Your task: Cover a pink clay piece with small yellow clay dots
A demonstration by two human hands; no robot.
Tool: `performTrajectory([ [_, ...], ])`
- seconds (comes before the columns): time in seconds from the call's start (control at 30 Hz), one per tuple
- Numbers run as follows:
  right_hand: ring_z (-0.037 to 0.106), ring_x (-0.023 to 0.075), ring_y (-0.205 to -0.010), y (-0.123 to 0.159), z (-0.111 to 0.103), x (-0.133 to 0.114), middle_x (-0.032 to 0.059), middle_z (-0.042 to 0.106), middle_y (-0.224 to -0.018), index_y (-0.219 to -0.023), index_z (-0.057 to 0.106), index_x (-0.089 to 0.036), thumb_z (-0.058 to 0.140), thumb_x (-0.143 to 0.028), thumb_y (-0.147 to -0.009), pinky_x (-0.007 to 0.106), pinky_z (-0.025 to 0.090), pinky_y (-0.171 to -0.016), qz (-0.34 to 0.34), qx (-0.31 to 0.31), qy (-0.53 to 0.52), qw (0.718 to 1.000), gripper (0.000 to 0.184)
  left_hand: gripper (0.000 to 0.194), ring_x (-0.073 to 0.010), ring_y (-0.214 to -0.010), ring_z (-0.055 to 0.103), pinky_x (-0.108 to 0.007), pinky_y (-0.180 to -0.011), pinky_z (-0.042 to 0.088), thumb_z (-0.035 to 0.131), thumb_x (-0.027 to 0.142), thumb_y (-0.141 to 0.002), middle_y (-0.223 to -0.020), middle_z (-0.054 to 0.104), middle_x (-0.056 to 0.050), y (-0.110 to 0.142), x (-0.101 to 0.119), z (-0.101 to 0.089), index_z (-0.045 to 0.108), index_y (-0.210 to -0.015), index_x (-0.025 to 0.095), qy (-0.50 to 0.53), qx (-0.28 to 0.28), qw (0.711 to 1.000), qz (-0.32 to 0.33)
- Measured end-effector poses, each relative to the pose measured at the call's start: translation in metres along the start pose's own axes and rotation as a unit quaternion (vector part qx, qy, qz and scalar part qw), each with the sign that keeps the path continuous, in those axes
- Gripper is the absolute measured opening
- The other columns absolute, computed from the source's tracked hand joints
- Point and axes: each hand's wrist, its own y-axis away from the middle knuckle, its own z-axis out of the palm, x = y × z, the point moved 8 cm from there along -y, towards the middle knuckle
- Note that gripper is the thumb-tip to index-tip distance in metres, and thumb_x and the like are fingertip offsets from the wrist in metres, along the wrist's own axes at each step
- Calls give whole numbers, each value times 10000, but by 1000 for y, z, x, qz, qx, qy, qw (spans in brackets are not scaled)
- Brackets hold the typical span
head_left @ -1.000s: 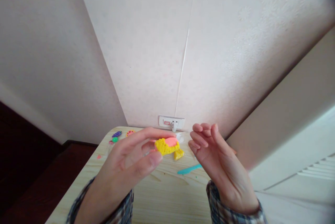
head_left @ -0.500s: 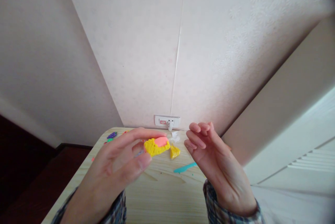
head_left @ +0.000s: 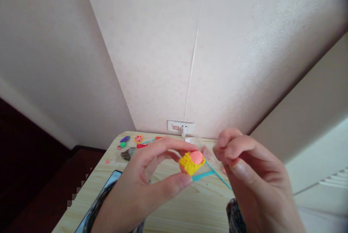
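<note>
My left hand [head_left: 144, 186] pinches a small yellow clay piece with a pink blob on top [head_left: 191, 161], held between thumb and fingers above a light wooden table [head_left: 174, 207]. Just to its right, my right hand [head_left: 252, 175] is raised with fingers curled together; whether anything is in them does not show. A thin teal stick [head_left: 219, 176] and a teal tool [head_left: 202, 176] lie on the table under the clay piece.
Small clay shapes lie at the table's far left: a purple one [head_left: 124, 139], a green one [head_left: 123, 144], an orange slice [head_left: 138, 139], a red piece [head_left: 141, 145] and a brown lump [head_left: 126, 154]. A wall socket [head_left: 181, 127] sits behind. A dark phone [head_left: 104, 196] lies at front left.
My right hand went from loosely open to curled and moved closer to the clay piece. The left hand shifted right with the clay. The view tilted, showing more of the table.
</note>
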Motion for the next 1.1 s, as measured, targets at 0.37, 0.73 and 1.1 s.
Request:
performTrajectory([
  [0.37,593,179,-864,2,20,1,9,674,-962,-847,860,-405,862,-400,-869,275,503,-723,-2,-110,82,991,22,296,-200,-1111,718,-320,-1029,522,810,219,-871,-1137,822,22,4,3,9,818,-1147,328,3,-29,1000,-8],
  [0.73,584,187,-771,4,23,9,26,623,-908,-837,847,-387,885,-432,-830,314,515,-703,70,-96,8,993,59,277,-211,-1098,747,-339,-1045,532,799,189,-864,-1154,833,-3,1,8,11,809,-1128,272,16,-38,999,-17],
  [1.1,521,187,-669,5,26,14,-8,544,-710,-1005,816,-398,943,-426,-747,310,469,-608,128,-96,2,987,289,221,-228,-1085,745,-360,-1033,540,798,223,-882,-1149,848,-25,0,16,14,812,-1102,235,-61,-64,996,6],
])
